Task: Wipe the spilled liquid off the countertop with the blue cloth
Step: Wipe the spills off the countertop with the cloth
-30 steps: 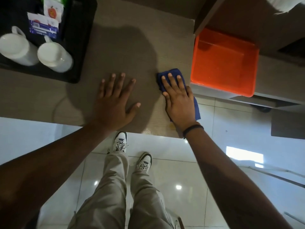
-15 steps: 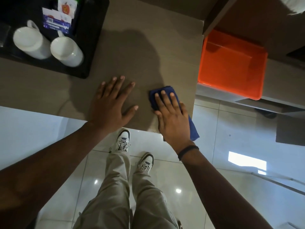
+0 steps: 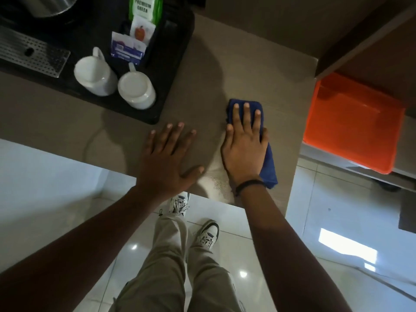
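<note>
View from above, looking down at a person's two bare arms reaching over a brown countertop (image 3: 258, 64). The right hand (image 3: 244, 145) lies flat, palm down, fingers straight and close together, pressing on a folded blue cloth (image 3: 269, 167). The cloth sits on the right part of the countertop, near its near edge; its far end shows past the fingertips and its near right corner shows beside the wrist, which wears a dark band (image 3: 248, 185). Just left of that wrist, at the near edge, a small wet patch (image 3: 219, 183) glistens on the surface.

The left hand (image 3: 168, 158) rests flat on the bare countertop to the left of the cloth, fingers spread, holding nothing. The two hands are close together but not touching.

Farther left and away, a black tray (image 3: 173, 64) holds two white mugs (image 3: 94, 77) (image 3: 136, 90), both upside down, and some small packets (image 3: 127, 47). To the right, beyond the countertop's end, is an orange bin (image 3: 353, 124). Below, on a glossy tiled floor (image 3: 315, 221), are the person's beige trousers (image 3: 171, 266) and pale sneakers (image 3: 208, 233).
</note>
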